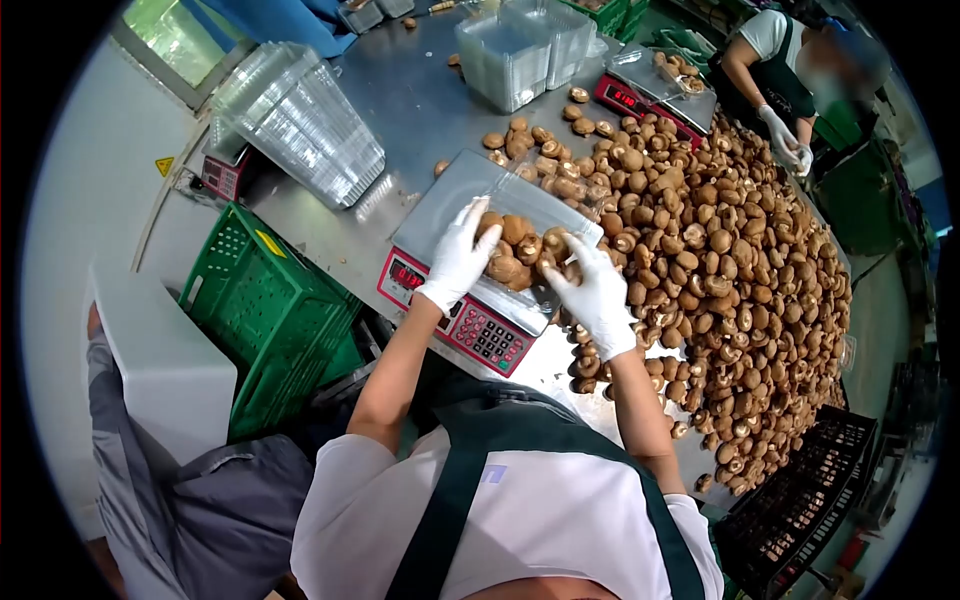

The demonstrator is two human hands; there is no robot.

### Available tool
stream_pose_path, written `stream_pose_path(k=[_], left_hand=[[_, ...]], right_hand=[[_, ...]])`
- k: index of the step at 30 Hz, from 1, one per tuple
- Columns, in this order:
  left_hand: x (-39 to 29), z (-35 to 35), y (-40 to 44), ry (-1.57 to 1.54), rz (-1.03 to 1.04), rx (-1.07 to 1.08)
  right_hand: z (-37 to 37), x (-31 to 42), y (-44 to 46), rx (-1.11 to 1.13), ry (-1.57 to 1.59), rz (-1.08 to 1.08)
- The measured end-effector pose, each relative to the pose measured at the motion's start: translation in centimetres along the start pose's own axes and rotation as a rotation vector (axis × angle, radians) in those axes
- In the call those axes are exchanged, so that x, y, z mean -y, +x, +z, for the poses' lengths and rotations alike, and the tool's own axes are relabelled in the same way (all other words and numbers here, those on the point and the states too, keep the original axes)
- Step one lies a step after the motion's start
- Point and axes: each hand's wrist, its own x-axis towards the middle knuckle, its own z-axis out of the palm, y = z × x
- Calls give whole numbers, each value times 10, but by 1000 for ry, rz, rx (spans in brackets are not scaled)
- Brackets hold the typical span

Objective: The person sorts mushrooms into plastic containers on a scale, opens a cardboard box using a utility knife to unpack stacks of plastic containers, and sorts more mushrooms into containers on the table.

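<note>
A heap of brown mushrooms point(512, 240) sits on the steel plate of a red-edged digital scale point(488, 335), seemingly in a clear plastic tray whose edges barely show. On the left side of this heap my white-gloved left hand point(455, 255) rests with fingers stretched out, touching the mushrooms. From the right, my gloved right hand point(597, 298) reaches in, thumb and fingers bent around a mushroom at the heap's edge. Some fingertips are partly hidden among the mushrooms. The red display's digits are hard to read exactly.
Loose mushrooms point(740, 290) pile high to the right. Clear plastic trays stand stacked at the left point(300, 120) and back point(510, 60). A green crate point(265, 300) is at left, a black crate point(800, 500) at lower right. Another gloved person point(765, 85) stands beyond a second scale point(655, 95).
</note>
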Motion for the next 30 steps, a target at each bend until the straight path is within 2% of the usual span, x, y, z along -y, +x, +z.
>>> stream_pose_path(k=[1, 2, 3, 5, 7, 9, 11, 12, 13, 17, 21, 23, 27, 28, 30], left_hand=[[5, -4, -1, -170, -18, -29], [10, -9, -3, -213, -59, -59], [13, -16, -5, -254, -100, -90], [16, -31, -6, -337, -118, -144], [33, -35, -5, -384, -86, -213], [44, -42, -6, -499, -211, -146], [52, -47, -2, -479, -196, -158], [55, -49, 0, -478, -183, -178], [58, -51, 3, -477, -168, -200], [59, -59, 8, -514, -251, -156], [62, -56, 12, -539, -269, -130], [65, -50, 13, -565, -242, -135], [37, -50, 15, -490, -260, -75], [27, -48, 15, -424, -162, -94], [6, -44, 13, -302, 44, -83]], right_hand=[[-2, -4, -1, -47, 124, 40], [-6, -11, -6, -16, 409, 211], [-6, -22, -12, -88, 546, 263], [-26, -32, -21, -116, 851, 499], [-29, -50, -32, -240, 1110, 573], [-37, -50, -40, -362, 1371, 830], [-35, -70, -54, -262, 1585, 753], [-36, -64, -55, -316, 1563, 772], [-33, -69, -60, -217, 1532, 673], [-21, -68, -60, -235, 1487, 652], [-16, -59, -55, -266, 1419, 703], [-12, -62, -56, -238, 1388, 652], [-10, -59, -54, -194, 1352, 637], [-13, -53, -54, -195, 1316, 713], [-12, -51, -53, -198, 1369, 661]])
